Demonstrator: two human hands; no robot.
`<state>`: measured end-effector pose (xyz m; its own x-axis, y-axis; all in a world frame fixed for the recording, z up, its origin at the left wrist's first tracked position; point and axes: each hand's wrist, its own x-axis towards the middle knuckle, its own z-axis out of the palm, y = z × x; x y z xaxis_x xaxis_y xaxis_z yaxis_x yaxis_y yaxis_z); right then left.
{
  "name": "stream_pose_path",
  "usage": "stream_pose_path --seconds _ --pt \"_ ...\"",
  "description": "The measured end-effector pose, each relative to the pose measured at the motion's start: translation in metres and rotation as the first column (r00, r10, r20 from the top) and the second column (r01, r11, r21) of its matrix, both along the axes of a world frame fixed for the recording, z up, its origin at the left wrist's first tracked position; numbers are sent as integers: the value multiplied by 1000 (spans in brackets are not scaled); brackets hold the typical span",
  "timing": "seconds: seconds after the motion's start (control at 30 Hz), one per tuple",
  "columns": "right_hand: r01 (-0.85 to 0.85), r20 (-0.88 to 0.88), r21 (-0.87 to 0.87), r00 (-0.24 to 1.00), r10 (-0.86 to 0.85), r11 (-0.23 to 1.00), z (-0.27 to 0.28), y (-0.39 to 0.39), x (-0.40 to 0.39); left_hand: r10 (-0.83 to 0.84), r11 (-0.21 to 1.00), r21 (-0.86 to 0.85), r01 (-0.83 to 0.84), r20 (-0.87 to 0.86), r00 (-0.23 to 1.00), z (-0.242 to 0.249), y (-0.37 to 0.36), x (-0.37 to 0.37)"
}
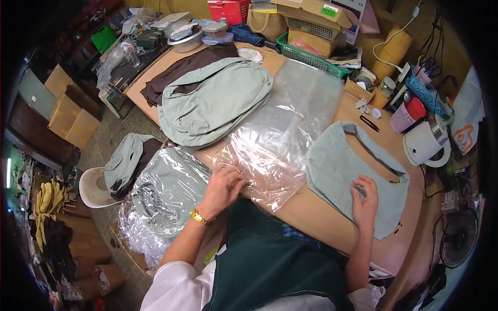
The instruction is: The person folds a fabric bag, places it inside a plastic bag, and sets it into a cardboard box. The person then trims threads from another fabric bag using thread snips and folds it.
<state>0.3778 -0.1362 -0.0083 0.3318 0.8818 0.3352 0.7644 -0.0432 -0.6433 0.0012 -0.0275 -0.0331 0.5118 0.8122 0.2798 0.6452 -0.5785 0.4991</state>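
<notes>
My left hand [224, 187], with a gold watch at the wrist, pinches the near edge of a stack of clear plastic bags [282, 135] spread across the middle of the table. My right hand [365, 199] lies flat, fingers apart, on a folded pale green cloth bag [342, 171] at the table's right side. A pile of more pale green bags [215, 101] rests on dark brown cloth [179, 70] at the far left of the table.
Left of the table, a box holds green bags wrapped in plastic [166, 192]. A white stool [96, 186] carries more cloth. A white kettle [424, 142], a green basket [311, 58], cardboard boxes [316, 13] and a floor fan [459, 238] crowd the right and far edges.
</notes>
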Motion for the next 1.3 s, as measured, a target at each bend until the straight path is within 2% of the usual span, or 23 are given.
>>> stream_pose_path --seconds 0.07,0.13,0.17,0.23,0.33,0.4,0.43,0.47,0.53,0.57,0.63,0.67,0.73,0.77,0.83,0.9,0.97,1.0,1.07,1.13,1.2,1.23,1.3 --pt "44 -94 3 995 -43 999 4 -8 -5 193 976 -170 -133 414 890 3 -6 -3" --pt "19 -111 38 994 -15 999 7 -4 -17 196 981 -99 -170 446 873 16 4 8" --pt "-7 -121 72 993 16 997 10 -1 -25 191 939 226 -258 281 941 10 18 15" --pt "-110 -62 109 991 117 988 14 9 -46 239 798 543 -260 111 965 -1 42 18" --pt "-305 95 150 951 294 940 29 6 -71 280 897 380 -228 -87 956 -4 59 22" --pt "-393 185 156 913 364 906 34 2 -72 298 935 90 -344 331 895 9 61 29" --pt "-381 117 136 923 367 914 32 -4 -69 331 933 -6 -359 402 854 23 54 34" --pt "-373 48 114 928 370 921 30 -8 -67 331 933 -6 -359 403 853 22 52 33" --pt "-425 -92 77 898 430 902 35 -7 -76 213 917 282 -283 254 944 17 48 30" --pt "-478 -236 46 848 475 877 37 -8 -86 213 917 280 -283 253 944 12 44 27" --pt "-695 -265 82 675 688 714 27 10 -121 174 965 183 -186 79 981 4 32 24" --pt "-749 -191 84 635 749 657 25 26 -142 152 977 149 -153 19 988 2 27 23" --pt "-776 -114 -73 631 767 627 17 66 -178 51 969 225 -101 215 975 7 15 23" --pt "-732 -102 -222 674 731 644 6 88 -193 166 978 -136 -157 58 984 20 8 13" --pt "-613 464 -358 538 704 704 -30 140 -214 188 976 -132 -173 108 976 18 -4 -4" --pt "-566 466 -424 533 706 707 -22 160 -213 212 972 -131 -193 154 965 9 -24 -21" --pt "-484 419 -538 557 717 690 -18 177 -214 486 816 -576 -48 639 596 -4 -45 -39" --pt "-485 418 -537 558 717 690 -12 179 -211 486 816 -576 -49 638 597 -1 -51 -50" --pt "-454 370 -622 547 751 638 0 176 -208 599 779 -622 -74 705 381 18 -70 -86" --pt "-467 363 -572 593 718 675 -10 178 -211 510 859 -473 -194 757 409 35 -85 -138" --pt "-445 314 -592 641 700 672 0 182 -215 560 806 -417 -419 765 317 68 -102 -193" --pt "-439 307 -585 659 687 682 -5 188 -218 547 760 -365 -538 806 225 78 -111 -231" --pt "-449 286 -567 679 677 690 6 183 -219 412 590 -371 -717 902 -127 132 -149 -287"
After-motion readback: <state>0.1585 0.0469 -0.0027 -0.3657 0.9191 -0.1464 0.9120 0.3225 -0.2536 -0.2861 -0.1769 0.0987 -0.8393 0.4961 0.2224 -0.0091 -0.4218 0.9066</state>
